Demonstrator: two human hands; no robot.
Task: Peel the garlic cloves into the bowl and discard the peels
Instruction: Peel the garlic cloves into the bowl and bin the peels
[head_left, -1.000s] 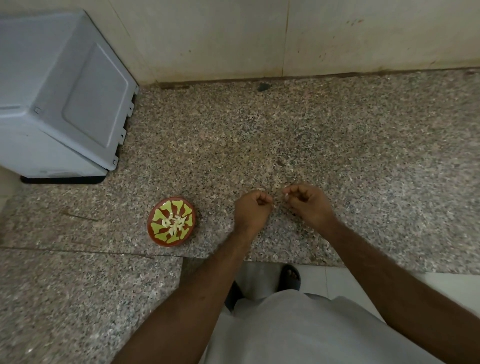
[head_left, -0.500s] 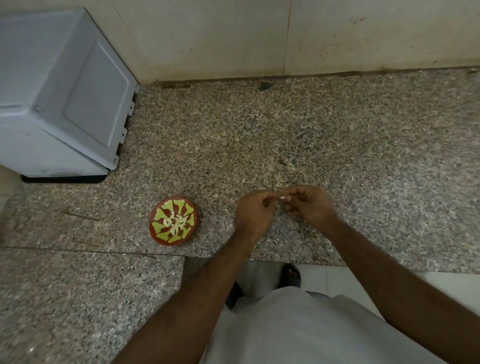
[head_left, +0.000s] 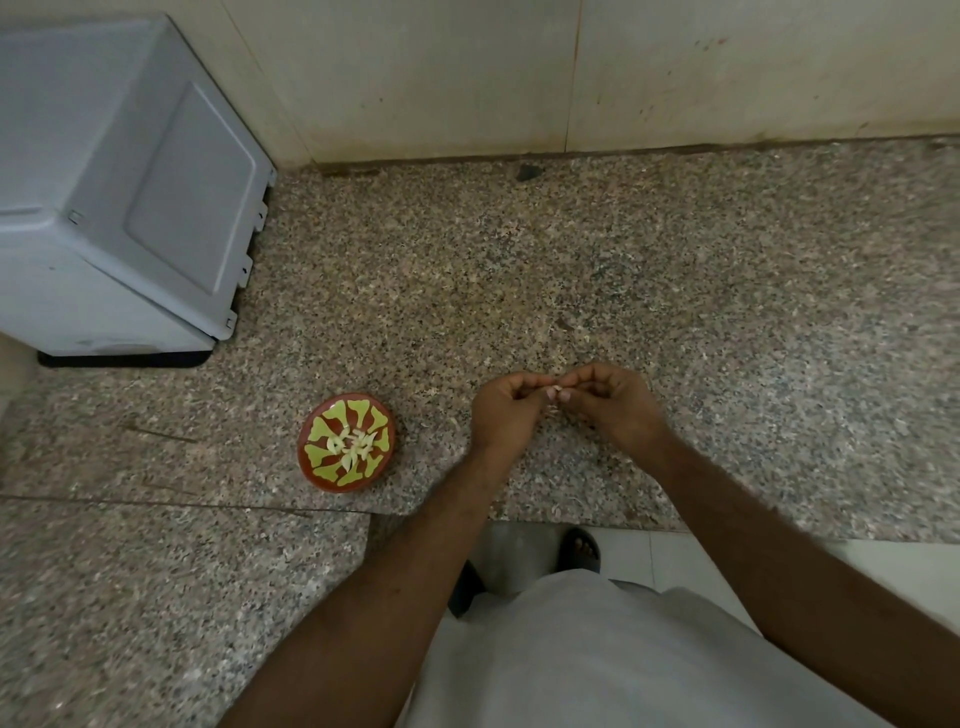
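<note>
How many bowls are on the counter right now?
1. The red bowl with the yellow pattern sits on the granite counter, left of the left hand, with peeled garlic cloves inside. No others visible.

The small pale garlic clove (head_left: 555, 389) pinched between the two hands at centre frame is nearly covered by fingertips (head_left: 565, 396); whether it still wears its skin is too small to tell. The curled fingers hide both palms. The pale peeled cloves (head_left: 353, 441) in the round red bowl with yellow-green petal pattern (head_left: 318, 470) at centre left blur together, so they cannot be counted. The grey plastic box-shaped appliance (head_left: 119, 208) is cut off by the upper left edge. A dark sandalled foot (head_left: 579, 548) is partly hidden below the speckled granite desk (head_left: 727, 312).
</note>
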